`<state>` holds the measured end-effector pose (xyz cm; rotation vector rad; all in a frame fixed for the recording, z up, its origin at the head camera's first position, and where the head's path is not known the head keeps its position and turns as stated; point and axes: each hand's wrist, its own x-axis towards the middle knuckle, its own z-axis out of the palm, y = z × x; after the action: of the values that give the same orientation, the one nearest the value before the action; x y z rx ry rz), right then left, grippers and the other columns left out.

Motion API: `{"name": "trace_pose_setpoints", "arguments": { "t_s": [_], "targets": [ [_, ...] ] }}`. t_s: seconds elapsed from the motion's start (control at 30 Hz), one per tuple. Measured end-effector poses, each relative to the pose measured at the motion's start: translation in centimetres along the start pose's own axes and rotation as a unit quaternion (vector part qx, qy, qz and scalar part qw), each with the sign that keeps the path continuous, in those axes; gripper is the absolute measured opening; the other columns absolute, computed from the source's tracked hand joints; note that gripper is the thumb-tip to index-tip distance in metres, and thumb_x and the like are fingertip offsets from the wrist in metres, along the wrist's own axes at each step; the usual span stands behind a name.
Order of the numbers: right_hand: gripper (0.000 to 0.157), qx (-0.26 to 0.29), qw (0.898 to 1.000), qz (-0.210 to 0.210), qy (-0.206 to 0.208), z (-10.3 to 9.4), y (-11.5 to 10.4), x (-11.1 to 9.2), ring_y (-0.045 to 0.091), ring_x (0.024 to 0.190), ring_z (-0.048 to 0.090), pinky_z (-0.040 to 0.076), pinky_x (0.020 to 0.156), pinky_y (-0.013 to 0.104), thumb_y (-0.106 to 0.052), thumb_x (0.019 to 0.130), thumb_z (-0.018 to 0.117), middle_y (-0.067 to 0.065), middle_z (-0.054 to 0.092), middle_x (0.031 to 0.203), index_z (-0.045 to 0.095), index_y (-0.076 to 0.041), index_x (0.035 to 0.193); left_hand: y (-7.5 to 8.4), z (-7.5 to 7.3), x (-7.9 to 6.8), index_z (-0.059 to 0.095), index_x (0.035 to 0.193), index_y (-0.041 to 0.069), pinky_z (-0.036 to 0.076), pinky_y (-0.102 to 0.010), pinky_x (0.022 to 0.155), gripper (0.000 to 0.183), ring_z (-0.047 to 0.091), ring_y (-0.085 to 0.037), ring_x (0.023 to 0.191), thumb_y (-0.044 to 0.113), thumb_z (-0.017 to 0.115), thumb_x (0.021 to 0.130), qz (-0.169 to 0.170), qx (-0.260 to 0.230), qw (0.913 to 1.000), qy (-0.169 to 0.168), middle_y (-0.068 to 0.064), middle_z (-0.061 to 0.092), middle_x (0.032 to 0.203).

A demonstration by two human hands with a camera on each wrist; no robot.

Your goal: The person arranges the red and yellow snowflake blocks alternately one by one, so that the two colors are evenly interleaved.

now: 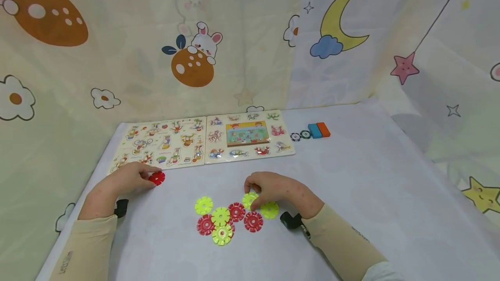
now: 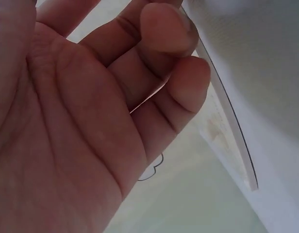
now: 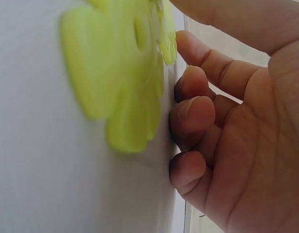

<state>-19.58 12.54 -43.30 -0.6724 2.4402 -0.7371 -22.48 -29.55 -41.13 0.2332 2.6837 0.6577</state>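
Note:
At the left, my left hand [image 1: 130, 178] pinches a red snowflake building disc [image 1: 157, 178] between thumb and forefinger, just below a picture board. In the left wrist view the palm [image 2: 86, 111] and curled fingers fill the frame; the disc is out of sight. My right hand [image 1: 275, 187] has thumb and forefinger at opposite edges of a yellow-green disc [image 1: 248, 198] at the table's middle. Close beside it lies another yellow-green disc [image 1: 269, 210], large in the right wrist view. Other discs, red [image 1: 253, 221] and yellow-green [image 1: 203, 206], lie grouped to the left, some overlapping.
Two picture puzzle boards, one with animal figures [image 1: 164, 146] and one with sea creatures [image 1: 216, 142], lie along the back. Right of them are black-and-white round chips [image 1: 305, 134], a blue block [image 1: 314, 131] and an orange block [image 1: 323, 129]. A patterned curtain [image 1: 250, 86] rises behind the table.

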Motion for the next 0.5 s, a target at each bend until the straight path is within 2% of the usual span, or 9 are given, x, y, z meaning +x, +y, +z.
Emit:
{"name": "trace_pose_setpoints", "arguments": {
  "t_s": [0.13, 0.3, 0.4, 0.5],
  "targets": [
    [0.034, -0.003, 1.0, 0.004, -0.001, 0.0, -0.3, 0.0, 0.014, 0.078, 0.049, 0.042, 0.064, 0.028, -0.036, 0.067, 0.085, 0.0, 0.051, 0.081, 0.061, -0.026, 0.09, -0.4, 0.1, 0.1, 0.061, 0.126, 0.009, 0.04, -0.032, 0.064, 0.05, 0.046, -0.022, 0.085, 0.023, 0.075, 0.08, -0.004, -0.012, 0.9999, -0.007, -0.005, 0.057, 0.094],
    [0.032, -0.011, 1.0, 0.015, -0.002, -0.1, -0.5, 0.0, 0.013, 0.08, 0.049, 0.043, 0.066, 0.028, -0.037, 0.068, 0.084, -0.002, 0.051, 0.081, 0.06, -0.025, 0.085, -1.0, 0.2, 0.1, 0.063, 0.124, 0.011, 0.041, -0.032, 0.066, 0.048, 0.046, -0.022, 0.086, 0.024, 0.076, 0.079, 0.0, -0.029, 0.9995, -0.009, -0.006, 0.059, 0.101],
    [0.029, 0.015, 1.0, 0.012, -0.007, -0.4, -0.4, -0.1, 0.014, 0.079, 0.05, 0.044, 0.066, 0.029, -0.034, 0.069, 0.083, -0.002, 0.053, 0.079, 0.06, -0.022, 0.082, -1.2, 0.2, 0.3, 0.063, 0.125, 0.014, 0.04, -0.032, 0.064, 0.05, 0.045, -0.023, 0.085, 0.026, 0.076, 0.078, -0.011, -0.044, 0.9989, -0.012, -0.007, 0.056, 0.096],
    [0.025, 0.067, 0.998, 0.007, -0.015, -0.8, -0.1, -0.3, 0.015, 0.072, 0.054, 0.046, 0.064, 0.029, -0.028, 0.073, 0.081, -0.001, 0.056, 0.075, 0.06, -0.018, 0.081, -1.3, 0.3, 0.7, 0.062, 0.126, 0.015, 0.038, -0.032, 0.062, 0.052, 0.044, -0.022, 0.083, 0.028, 0.077, 0.078, -0.016, -0.054, 0.9984, -0.012, -0.007, 0.052, 0.09]
  ]
}}
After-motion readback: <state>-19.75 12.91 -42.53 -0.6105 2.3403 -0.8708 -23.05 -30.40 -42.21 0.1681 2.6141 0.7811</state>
